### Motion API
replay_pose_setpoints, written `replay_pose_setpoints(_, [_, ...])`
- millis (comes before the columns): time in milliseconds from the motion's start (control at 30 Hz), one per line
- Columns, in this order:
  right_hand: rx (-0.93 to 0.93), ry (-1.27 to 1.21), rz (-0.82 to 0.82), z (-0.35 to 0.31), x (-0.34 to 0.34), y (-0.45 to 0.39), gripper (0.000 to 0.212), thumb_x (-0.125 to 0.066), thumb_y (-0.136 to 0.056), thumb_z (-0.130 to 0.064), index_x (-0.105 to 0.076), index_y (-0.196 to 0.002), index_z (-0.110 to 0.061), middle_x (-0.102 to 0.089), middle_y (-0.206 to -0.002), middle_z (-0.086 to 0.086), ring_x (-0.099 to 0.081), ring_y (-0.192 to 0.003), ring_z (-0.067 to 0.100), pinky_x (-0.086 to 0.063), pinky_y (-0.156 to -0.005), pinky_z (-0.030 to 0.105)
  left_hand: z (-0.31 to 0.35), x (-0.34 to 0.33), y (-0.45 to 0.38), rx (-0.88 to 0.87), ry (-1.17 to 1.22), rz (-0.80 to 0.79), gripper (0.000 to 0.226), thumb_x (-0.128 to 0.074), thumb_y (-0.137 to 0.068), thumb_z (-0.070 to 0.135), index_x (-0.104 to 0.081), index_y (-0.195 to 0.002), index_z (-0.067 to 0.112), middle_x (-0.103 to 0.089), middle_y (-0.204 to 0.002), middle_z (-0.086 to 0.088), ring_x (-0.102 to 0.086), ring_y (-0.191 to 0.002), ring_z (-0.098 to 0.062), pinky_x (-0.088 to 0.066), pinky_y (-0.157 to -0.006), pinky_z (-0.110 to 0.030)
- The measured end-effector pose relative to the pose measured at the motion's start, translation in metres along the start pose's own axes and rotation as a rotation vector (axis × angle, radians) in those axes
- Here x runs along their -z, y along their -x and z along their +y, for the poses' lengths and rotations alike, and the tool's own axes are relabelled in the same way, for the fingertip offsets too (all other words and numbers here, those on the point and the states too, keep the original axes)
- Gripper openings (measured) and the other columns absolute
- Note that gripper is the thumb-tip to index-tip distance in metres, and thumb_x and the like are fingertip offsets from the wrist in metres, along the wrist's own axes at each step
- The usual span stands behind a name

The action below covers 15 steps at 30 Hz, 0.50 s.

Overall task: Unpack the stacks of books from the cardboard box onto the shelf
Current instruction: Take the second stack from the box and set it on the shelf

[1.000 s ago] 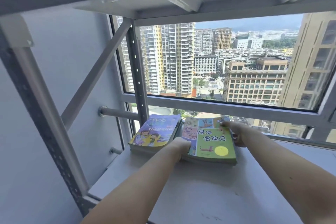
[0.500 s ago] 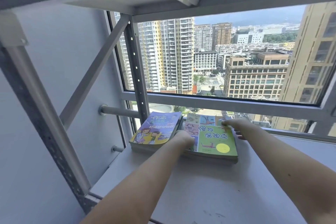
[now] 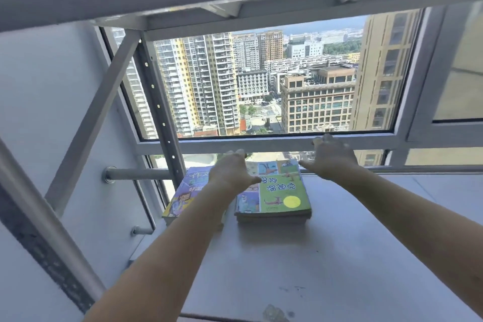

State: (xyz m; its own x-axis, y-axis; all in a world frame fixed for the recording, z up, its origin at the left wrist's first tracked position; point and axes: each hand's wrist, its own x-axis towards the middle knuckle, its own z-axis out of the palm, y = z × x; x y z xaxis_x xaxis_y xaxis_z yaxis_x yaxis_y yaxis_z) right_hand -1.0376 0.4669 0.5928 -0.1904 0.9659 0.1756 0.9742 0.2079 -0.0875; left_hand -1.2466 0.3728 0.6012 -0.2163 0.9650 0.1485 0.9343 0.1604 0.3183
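You are holding your left hand [image 3: 232,170] and right hand [image 3: 332,158] spread wide and empty just above the green stack of books [image 3: 281,195], which sits on the shelf [image 3: 339,256] beside the purple stack [image 3: 188,193].

A large window [image 3: 261,81] filled the far side, showing high-rise buildings [image 3: 201,86] in sunlight. A horizontal metal pipe [image 3: 138,174] ran along the left wall [image 3: 52,99], with a smaller pipe stub [image 3: 141,230] nearer.

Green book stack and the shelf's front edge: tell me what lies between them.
Only bare grey shelf, faintly scuffed, lies between the green book stack and the front edge, in the head view.
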Motion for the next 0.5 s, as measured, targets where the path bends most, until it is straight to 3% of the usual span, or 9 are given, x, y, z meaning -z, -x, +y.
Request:
replay_pose_setpoints(167, [-0.02,-0.02,0.053,0.024,0.0,0.073,0.076,-0.055,-0.088,-0.059,-0.036,-0.147,-0.016,-0.028,-0.157,0.008,-0.029,-0.143,0.028,-0.024,-0.116,0.043,0.024,-0.006,0.024,-0.151,-0.094,0.046,0.069,-0.071,-0.076,0.056,-0.053,-0.13,0.018,-0.056,-0.126,-0.006,-0.051,-0.12,-0.027,-0.046,-0.097,-0.042])
replay_pose_setpoints(333, [-0.145,0.0,0.115,0.055,0.0,0.148,0.073,-0.056,-0.088,-0.057,-0.037,-0.145,-0.015,-0.035,-0.152,0.006,-0.038,-0.137,0.027,-0.033,-0.109,0.04,0.058,-0.036,0.055,-0.307,-0.088,-0.035,0.066,-0.069,-0.079,0.052,-0.05,-0.135,0.023,-0.05,-0.135,0.0,-0.048,-0.126,-0.025,-0.043,-0.097,-0.043])
replay_pose_setpoints(500, [-0.291,0.003,0.085,0.1,0.001,0.228,0.071,-0.052,-0.091,-0.057,-0.034,-0.147,-0.018,-0.039,-0.148,0.003,-0.038,-0.135,0.023,-0.034,-0.108,0.037,0.098,-0.07,0.085,-0.449,0.021,-0.17,0.064,-0.069,-0.078,0.055,-0.051,-0.132,0.027,-0.058,-0.127,0.003,-0.057,-0.115,-0.02,-0.049,-0.09,-0.037])
